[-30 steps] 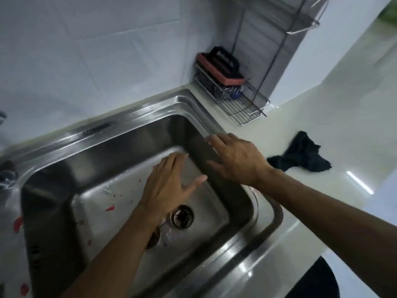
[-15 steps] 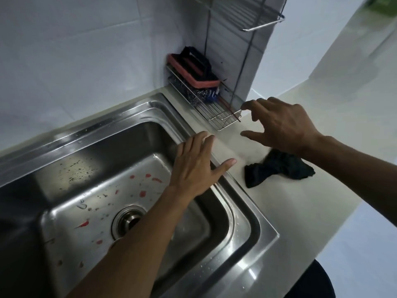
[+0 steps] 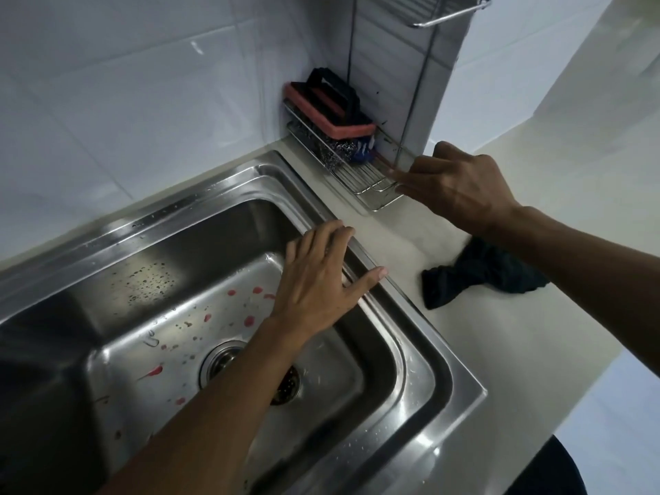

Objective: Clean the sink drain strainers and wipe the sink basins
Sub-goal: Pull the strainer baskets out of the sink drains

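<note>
Strainer (image 3: 285,387) in sink (image 3: 421,359) drain, partly under L forearm. L hand (image 3: 321,280) flat, fingers spread, holds nothing, over basin's R wall. Cloth (image 3: 475,276) on counter. R hand (image 3: 457,187) empty, fingers loosely apart, tips at rack (image 3: 360,180) rim w/ scrubber (image 3: 332,108).

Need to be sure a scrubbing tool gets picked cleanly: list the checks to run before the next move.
1. Right hand at the wire rack: ok, fingers at its front edge.
2. Right hand empty: ok.
3. Scrub pad reachable: ok, sits on top at the rack's rear.
4. Left hand free: ok, open over the sink rim.
5. Basin clean: not ok, red spots on the floor.
6. Strainer clean: cannot tell, the forearm covers most of it.
</note>
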### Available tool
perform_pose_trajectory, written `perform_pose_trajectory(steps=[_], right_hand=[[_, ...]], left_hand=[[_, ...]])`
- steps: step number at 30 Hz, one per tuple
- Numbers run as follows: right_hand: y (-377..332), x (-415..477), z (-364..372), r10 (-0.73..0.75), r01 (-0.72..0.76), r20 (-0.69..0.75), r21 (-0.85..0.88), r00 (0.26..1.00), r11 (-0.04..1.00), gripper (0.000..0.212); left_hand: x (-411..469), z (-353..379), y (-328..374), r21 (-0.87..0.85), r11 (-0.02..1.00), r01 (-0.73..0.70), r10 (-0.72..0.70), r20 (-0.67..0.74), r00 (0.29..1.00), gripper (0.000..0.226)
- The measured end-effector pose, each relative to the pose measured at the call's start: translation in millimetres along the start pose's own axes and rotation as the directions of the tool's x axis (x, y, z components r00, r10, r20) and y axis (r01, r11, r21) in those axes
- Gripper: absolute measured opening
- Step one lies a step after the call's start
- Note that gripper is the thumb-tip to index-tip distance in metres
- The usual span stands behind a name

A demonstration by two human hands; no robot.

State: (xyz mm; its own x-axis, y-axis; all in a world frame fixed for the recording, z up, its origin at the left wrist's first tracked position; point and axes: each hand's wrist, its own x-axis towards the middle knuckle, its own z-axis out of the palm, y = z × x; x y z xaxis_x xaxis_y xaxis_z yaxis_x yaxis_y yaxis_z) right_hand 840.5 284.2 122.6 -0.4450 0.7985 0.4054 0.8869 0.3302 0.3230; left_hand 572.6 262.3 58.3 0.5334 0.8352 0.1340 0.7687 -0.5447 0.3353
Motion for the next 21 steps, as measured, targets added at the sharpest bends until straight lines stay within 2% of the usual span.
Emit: perform_pose_trajectory(steps=[4, 9, 14, 16, 18, 21], right_hand=[[-14, -8, -17, 0.072, -0.069, -0.071, 0.04, 0.995, 0.997, 0.027], [-46, -21, -49, 0.247, -0.235, -0.12, 0.105, 0.962, 0.966, 0.028], [-94, -25, -77, 0.298, -0.257, -0.258, 0.181, 0.919, 0.949, 0.023], [-120, -25, -88, 0.328, -0.264, -0.245, 0.259, 0.912, 0.929, 0.022], [-155, -24, -97, 0.359, -0.274, -0.173, 0.38, 0.917, 0.883, 0.021], [-211, -24, -106, 0.371, -0.307, -0.002, 0.56, 0.929, 0.77, 0.021]], left_hand=[[-23, -6, -5, -0.023, 1.0, -0.016, 0.016, -0.022, 1.0, 0.086], [-64, -20, -25, 0.014, 1.0, -0.003, 0.003, -0.006, 1.0, 0.085], [-119, -41, -69, 0.089, 0.996, 0.026, -0.025, -0.007, 1.0, 0.085], [-141, -49, -86, 0.098, 0.994, 0.042, -0.04, -0.022, 0.999, 0.084], [-165, -54, -104, 0.116, 0.991, 0.061, -0.059, -0.024, 0.998, 0.082], [-196, -54, -128, 0.136, 0.975, 0.175, -0.188, 0.095, 0.978, 0.076]])
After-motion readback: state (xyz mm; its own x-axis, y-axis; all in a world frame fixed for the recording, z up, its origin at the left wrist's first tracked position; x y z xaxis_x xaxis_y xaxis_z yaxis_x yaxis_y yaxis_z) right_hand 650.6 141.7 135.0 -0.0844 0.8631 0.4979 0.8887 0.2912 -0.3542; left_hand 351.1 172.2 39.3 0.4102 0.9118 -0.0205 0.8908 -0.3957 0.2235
